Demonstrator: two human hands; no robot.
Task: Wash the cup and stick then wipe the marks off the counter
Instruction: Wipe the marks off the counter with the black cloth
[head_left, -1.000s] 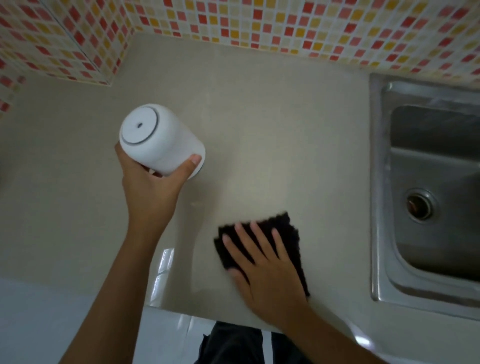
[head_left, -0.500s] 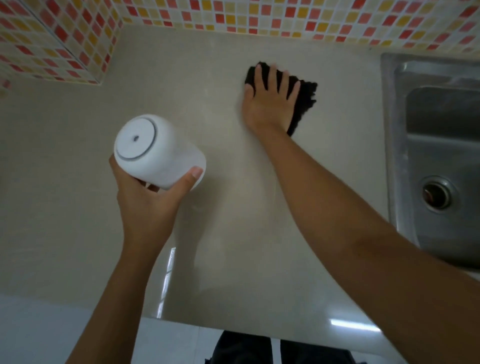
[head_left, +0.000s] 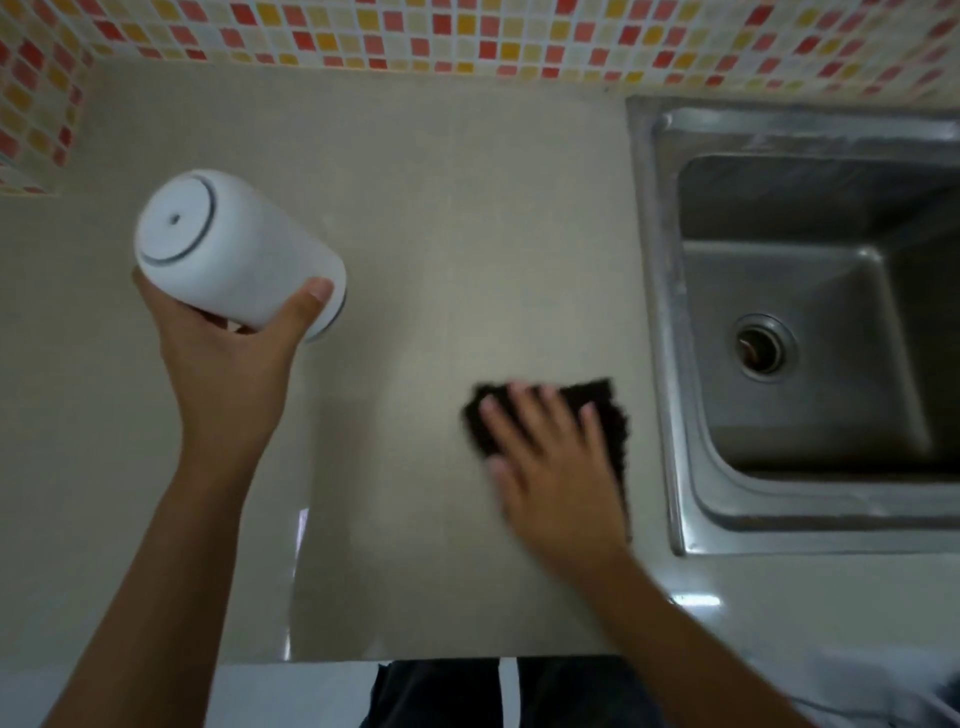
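Note:
My left hand grips a white cup and holds it upside down above the beige counter, base tilted toward the camera. My right hand lies flat, fingers spread, pressing a black cloth onto the counter close to the sink's left rim. The hand is motion-blurred. No stick is in view.
A steel sink with a drain fills the right side. Mosaic tiled walls run along the back and the left corner. The counter's front edge is near my body.
My right hand slid the cloth from near the front edge to the back by the wall, then forward again to a spot beside the sink. The cup stayed raised in my left hand.

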